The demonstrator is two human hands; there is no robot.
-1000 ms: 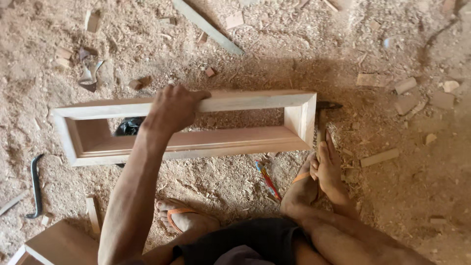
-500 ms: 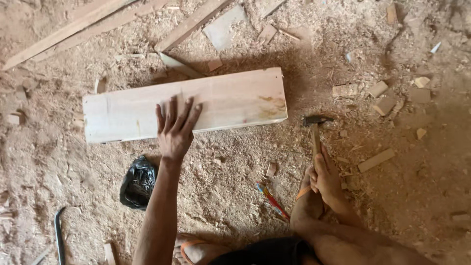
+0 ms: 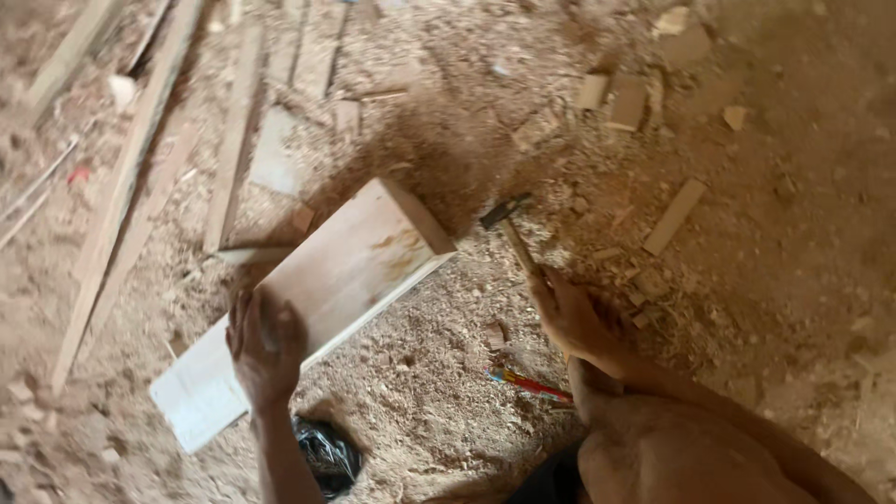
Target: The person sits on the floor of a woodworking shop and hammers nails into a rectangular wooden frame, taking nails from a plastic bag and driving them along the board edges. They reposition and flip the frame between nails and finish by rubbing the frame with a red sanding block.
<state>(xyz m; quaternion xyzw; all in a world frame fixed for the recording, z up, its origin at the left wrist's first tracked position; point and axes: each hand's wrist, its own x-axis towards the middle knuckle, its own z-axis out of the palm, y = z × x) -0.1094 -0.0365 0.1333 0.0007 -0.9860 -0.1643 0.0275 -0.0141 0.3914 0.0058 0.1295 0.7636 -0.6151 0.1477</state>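
Your left hand [image 3: 266,343] lies flat and open on the box [image 3: 308,303], seemingly steadying it, while your right hand [image 3: 569,313] grips the hammer [image 3: 516,238] by its handle.

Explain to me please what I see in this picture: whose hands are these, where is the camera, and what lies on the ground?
There is no machine here. A person sits on the ground, and one camera worn on the head looks down at the two bare hands. The left hand lies flat, fingers spread, on a pale wooden box frame that is tilted across the ground. The right hand has its grip closed on the wooden handle of a hammer, whose metal head points away from the person, close to the frame's corner. The ground is covered with sawdust and small wood offcuts. Long wooden strips lie at the upper left. A black plastic bag and a red pencil lie near the person's legs.
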